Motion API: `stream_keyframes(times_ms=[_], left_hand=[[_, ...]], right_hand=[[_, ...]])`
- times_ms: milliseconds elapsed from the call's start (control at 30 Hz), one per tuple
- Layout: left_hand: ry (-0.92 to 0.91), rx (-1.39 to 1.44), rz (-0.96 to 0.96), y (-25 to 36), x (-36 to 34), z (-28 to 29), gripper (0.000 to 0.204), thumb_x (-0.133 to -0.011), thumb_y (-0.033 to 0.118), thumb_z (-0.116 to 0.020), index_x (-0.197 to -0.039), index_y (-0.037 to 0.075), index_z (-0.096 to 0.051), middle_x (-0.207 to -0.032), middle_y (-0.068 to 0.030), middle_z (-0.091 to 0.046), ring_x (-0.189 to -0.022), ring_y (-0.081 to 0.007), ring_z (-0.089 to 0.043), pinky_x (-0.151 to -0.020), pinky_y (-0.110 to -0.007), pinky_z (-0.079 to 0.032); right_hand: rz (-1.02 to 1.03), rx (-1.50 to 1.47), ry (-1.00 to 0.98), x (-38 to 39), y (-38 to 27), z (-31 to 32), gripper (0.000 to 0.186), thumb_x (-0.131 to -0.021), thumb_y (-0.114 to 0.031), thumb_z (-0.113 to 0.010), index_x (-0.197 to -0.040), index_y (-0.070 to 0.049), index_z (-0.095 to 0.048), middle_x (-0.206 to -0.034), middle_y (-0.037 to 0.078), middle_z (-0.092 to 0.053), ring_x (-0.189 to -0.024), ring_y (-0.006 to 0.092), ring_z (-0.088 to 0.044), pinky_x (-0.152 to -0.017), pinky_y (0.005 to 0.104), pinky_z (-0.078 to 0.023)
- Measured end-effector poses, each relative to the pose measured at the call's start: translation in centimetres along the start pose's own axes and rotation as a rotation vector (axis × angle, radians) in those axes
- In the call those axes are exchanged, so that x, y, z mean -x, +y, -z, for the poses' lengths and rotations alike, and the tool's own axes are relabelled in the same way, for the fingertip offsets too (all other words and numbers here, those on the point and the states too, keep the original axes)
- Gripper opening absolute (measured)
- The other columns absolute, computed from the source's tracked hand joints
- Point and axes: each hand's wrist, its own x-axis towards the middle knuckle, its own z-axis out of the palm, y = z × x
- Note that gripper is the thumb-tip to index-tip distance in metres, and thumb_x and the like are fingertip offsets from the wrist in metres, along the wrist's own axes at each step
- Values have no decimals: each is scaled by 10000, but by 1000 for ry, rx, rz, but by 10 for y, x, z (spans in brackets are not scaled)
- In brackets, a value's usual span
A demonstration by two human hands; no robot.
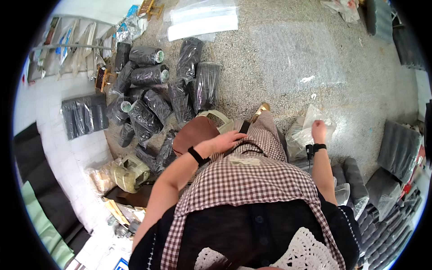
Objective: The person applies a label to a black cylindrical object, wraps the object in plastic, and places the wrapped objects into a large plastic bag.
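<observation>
My left hand (pixel 226 141) is over my lap, its fingers closed around a small, dark, oblong object (pixel 244 128) whose kind I cannot make out. My right hand (pixel 318 129) is a fist on the upper part of a crumpled clear plastic bag (pixel 298 137), out to my right. What the bag holds is not clear. A brown round stool seat (pixel 194 135) and a pale plastic frame (pixel 218 119) are beside my left hand. My lap is covered by a checked apron (pixel 252 180).
Several black rolls in clear plastic (pixel 146 76) lie on the floor at the left. Plastic sheeting (pixel 299 58) is spread ahead. Dark wrapped bundles (pixel 398 150) and stacked dark rolls (pixel 384 236) line the right side. A pale green basket (pixel 130 173) stands at the lower left.
</observation>
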Motion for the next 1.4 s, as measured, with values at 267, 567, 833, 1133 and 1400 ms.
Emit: stream_keyframes(times_ms=[267, 567, 833, 1133, 1400], left_hand=[[-324, -222, -28, 54, -109, 164, 582, -1032, 424, -347, -1505, 87, -317, -1520, -183, -343, -1394, -348, -341, -1162, -440, -273], [-909, -371, 339, 184, -229, 367, 615, -1044, 430, -268, -1519, 40, -271, -1529, -181, -355, -1400, -311, -364, -1174, -385, -271], [-1551, -1063, 102, 162, -291, 472, 518, -980, 167, -393, -1491, 87, -350, -1324, -246, -526, -1181, -400, -530, -997, -453, -434], [-1012, -1082, -130, 53, -493, 495, 177, -902, 206, -574, -926, 43, -640, -889, -148, -671, -842, -346, -646, -723, -421, -510], [-851, -1808, -336, -183, -761, 482, 291, -860, 223, -606, -1096, 53, -621, -1185, -181, -627, -1094, -343, -599, -847, -476, -509]], right_hand=[[-493, -865, -156, 20, 27, -27, 259, -923, -217, -601, -1028, 12, -661, -816, 103, -703, -748, 205, -681, -692, 316, -551], [-1143, -1273, 387, 141, -147, -181, 190, -928, -119, -564, -963, 51, -640, -732, 78, -641, -634, 133, -597, -569, 277, -484], [-1053, -1182, 9, 98, -452, -179, 283, -911, -233, -642, -1055, 11, -652, -903, 124, -706, -807, 223, -675, -738, 347, -532], [-1548, -857, 302, 55, -511, -381, 210, -878, -196, -619, -866, 13, -637, -774, 197, -662, -757, 365, -656, -672, 407, -511], [-1555, -916, -125, -9, -580, -588, 427, -854, -372, -631, -766, 45, -644, -807, 257, -670, -808, 423, -652, -722, 456, -514]])
